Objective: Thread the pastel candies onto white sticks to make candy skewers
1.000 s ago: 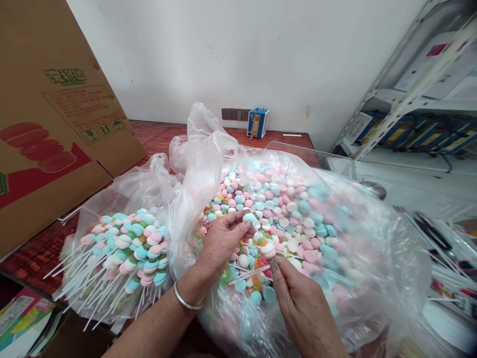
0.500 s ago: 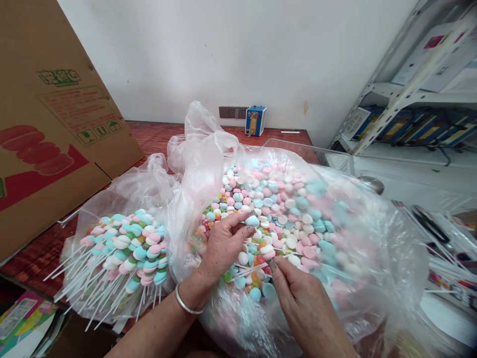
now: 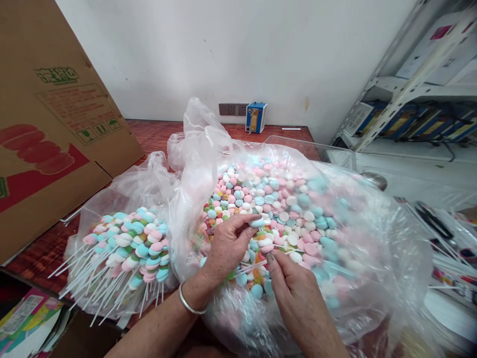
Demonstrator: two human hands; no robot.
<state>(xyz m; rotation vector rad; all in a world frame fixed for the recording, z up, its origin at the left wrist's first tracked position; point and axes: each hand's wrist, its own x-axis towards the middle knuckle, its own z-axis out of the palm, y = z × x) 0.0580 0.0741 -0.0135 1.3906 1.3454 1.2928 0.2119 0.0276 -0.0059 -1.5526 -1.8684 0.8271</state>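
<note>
Thumb and forefinger of my left hand point(image 3: 228, 247) pinch a blue-and-white marshmallow point(image 3: 256, 223). Just below it, my right hand point(image 3: 301, 293) is closed at the lower end of a short candy skewer, with a pink-and-white marshmallow point(image 3: 266, 243) showing by the fingertips; its stick is mostly hidden. Both hands are over a large clear plastic bag point(image 3: 380, 293) of loose pink, blue and white marshmallows point(image 3: 309, 238) and coloured gummy rings. Several white sticks point(image 3: 253, 267) lie among the candies near my right fingertips.
On the left, a smaller plastic bag point(image 3: 130, 179) holds a pile of candy skewers point(image 3: 137, 243), sticks pointing toward me. A cardboard box point(image 3: 55, 109) stands behind it. A blue device point(image 3: 256, 118) sits by the wall. White shelving point(image 3: 391, 104) and scissors point(image 3: 434, 221) are at right.
The marshmallow in my left hand has shifted slightly right and now shows edge-on. My right hand has moved slightly up and left, bringing the skewer closer below it.
</note>
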